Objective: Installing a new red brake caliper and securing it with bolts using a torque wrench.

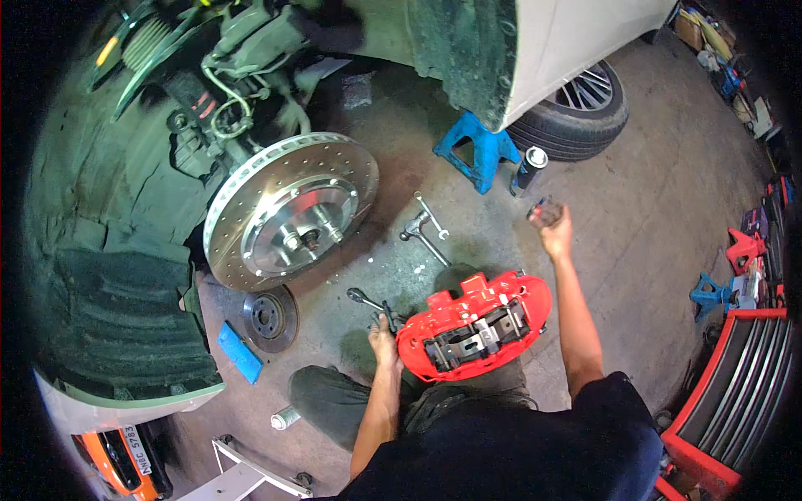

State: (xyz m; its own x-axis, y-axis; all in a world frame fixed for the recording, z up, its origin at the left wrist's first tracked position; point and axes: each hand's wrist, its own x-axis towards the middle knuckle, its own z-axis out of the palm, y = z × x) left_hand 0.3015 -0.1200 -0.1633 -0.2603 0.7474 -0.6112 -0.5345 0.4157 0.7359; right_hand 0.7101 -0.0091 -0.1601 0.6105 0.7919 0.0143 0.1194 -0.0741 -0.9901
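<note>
A red brake caliper (443,359) rests over my lap. My left hand (384,344) is at its left end, fingers curled at a dark tool beside a ratchet (359,297); what they grip is unclear. My right hand (553,220), out to the right, is closed around small dark items with a red bit, near a spray can (529,167). A hammer (430,246) and a wrench (430,213) lie on the floor above the caliper. A drilled brake disc (329,159) is mounted on the hub at upper left, with several studs showing.
A blue jack stand (480,154) and loose wheel (568,134) sit below the raised body panel (568,42). A plain disc (280,313), blue object (240,353) and white can (285,417) lie at left. A red tool chest (710,376) stands at right.
</note>
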